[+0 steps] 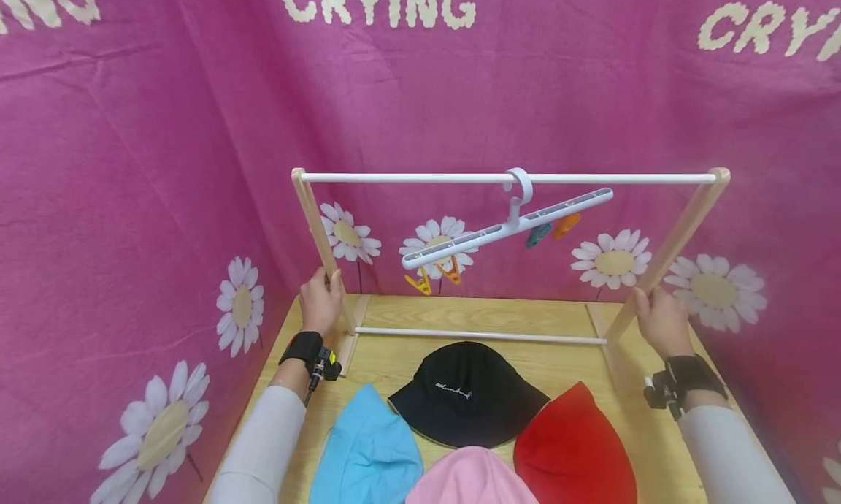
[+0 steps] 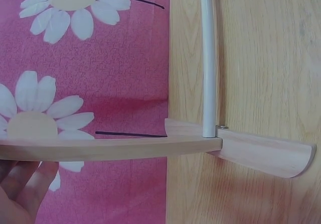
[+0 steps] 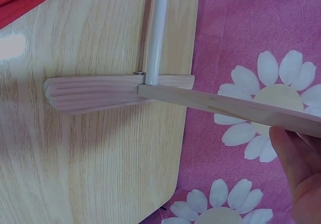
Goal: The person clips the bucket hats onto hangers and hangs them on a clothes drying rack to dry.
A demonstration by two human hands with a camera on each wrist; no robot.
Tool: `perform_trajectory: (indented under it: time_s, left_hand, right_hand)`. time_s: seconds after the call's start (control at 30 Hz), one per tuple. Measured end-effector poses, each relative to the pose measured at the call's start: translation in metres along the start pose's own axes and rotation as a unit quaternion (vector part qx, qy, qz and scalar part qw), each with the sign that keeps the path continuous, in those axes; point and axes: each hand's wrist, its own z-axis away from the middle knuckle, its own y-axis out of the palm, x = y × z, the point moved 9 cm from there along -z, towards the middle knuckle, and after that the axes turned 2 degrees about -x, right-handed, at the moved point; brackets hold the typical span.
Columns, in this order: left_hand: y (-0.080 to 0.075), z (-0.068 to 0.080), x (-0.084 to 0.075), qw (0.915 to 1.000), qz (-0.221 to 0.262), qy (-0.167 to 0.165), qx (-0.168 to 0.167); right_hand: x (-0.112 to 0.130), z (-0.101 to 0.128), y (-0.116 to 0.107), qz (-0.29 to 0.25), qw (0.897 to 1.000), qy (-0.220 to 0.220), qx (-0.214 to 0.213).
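Observation:
A small clothes rack (image 1: 420, 177) with wooden side posts and white bars stands at the back of the table. My left hand (image 1: 320, 303) grips its left post (image 2: 125, 149) partway up. On the other side, my right hand (image 1: 663, 321) holds the right post (image 3: 215, 104) at about the same height. From the top bar hangs a white clip hanger (image 1: 486, 235), tilted with its right end higher. A yellow clip (image 1: 418, 282) and an orange clip (image 1: 450, 270) dangle at its left, a grey-blue clip (image 1: 538, 234) and another orange clip (image 1: 566, 226) at its right.
In front of the rack lie a black bucket hat (image 1: 469, 394), a light blue hat (image 1: 368, 445), a red hat (image 1: 574, 449) and a pink hat (image 1: 471, 478). A pink daisy-print cloth (image 1: 420, 95) walls the wooden table (image 1: 473, 315) at the back and sides.

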Motion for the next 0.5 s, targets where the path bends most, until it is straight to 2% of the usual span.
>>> perform_trajectory:
  time_s: [0.13,0.5]
  left_hand:
    - [0.0014,-0.0014,0.0035,1.0,-0.005,-0.006,0.006]
    - [0.0019,-0.0017,0.0028,0.9999,0.005,0.006,0.007]
  right_hand:
    - [0.0009,0.0016,0.0004,-0.001,1.0,0.004,0.004]
    - [-0.0044,-0.0027,0.0021,0.001,1.0,0.01,0.0]
